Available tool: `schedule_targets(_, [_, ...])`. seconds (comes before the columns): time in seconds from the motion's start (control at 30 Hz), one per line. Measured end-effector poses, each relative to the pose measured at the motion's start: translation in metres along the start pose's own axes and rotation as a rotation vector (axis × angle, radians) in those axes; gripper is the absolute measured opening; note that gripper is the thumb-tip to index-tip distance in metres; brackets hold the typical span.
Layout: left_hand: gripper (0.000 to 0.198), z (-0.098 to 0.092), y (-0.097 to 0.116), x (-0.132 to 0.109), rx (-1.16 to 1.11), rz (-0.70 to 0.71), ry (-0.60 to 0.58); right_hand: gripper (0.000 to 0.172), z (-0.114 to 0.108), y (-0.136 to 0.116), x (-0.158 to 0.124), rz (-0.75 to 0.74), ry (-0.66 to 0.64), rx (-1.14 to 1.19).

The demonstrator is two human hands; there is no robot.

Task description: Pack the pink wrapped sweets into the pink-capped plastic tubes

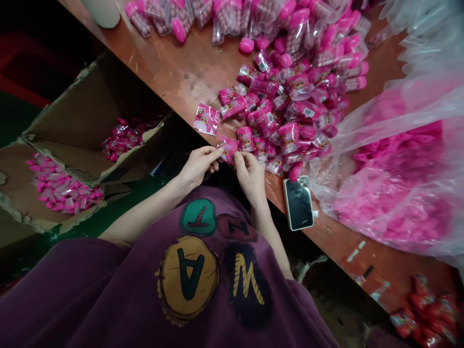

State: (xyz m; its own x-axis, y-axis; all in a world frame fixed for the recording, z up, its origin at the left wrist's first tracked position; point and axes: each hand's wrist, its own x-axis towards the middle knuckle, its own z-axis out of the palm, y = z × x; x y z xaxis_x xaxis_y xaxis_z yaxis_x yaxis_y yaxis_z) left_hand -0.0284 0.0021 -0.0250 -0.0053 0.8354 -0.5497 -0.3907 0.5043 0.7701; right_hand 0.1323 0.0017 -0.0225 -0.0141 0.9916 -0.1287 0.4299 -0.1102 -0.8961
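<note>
Between my two hands a pink printed label (229,149) is held at the table's near edge. My left hand (202,164) pinches its left side between thumb and fingers. The right side is pinched by my right hand (249,171). Just beyond lies a flat stack of similar pink labels (206,119). To the right of the labels is a heap of small pink-wrapped candy bottles (266,118). Farther back, clear bottles filled with pink balls (228,14) have pink caps and show no printed wrap.
A phone (298,203) lies at the table edge on my right, near a plastic bag of pink parts (398,183). Clear empty bottles (435,34) pile up at the back right. Cardboard boxes (68,121) with pink bottles stand left, below the table (174,72). Red packets (431,309) lie lower right.
</note>
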Motion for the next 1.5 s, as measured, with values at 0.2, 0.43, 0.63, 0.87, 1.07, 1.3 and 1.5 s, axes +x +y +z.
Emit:
schedule_targets(0.2, [0.032,0.007,0.015,-0.010,0.079,0.123,-0.032,0.035,-0.002,-0.005,0.021,0.060,-0.093,0.343])
schedule_targets(0.43, [0.035,0.007,0.036,-0.002,0.324,0.113,-0.126,0.031,-0.017,-0.017,0.036,0.025,-0.208,0.227])
schedule_targets(0.63, [0.054,0.014,0.051,0.012,0.171,0.103,-0.119,0.030,0.012,-0.030,0.056,-0.015,0.000,0.304])
schedule_targets(0.87, [0.046,0.003,0.069,0.033,-0.003,0.078,-0.122,0.026,0.034,-0.048,0.080,-0.054,0.004,0.223])
schedule_targets(1.07, [0.045,-0.022,0.089,0.053,-0.246,0.116,0.037,0.040,0.042,-0.073,0.148,-0.233,-0.173,-0.044])
schedule_targets(1.3, [0.047,-0.049,0.097,0.053,-0.311,0.125,0.209,0.033,0.063,-0.112,0.290,-0.346,0.188,-0.465])
schedule_targets(1.5, [0.047,-0.047,0.101,0.050,-0.343,0.081,0.176,0.035,0.085,-0.112,0.308,-0.219,0.118,-0.576])
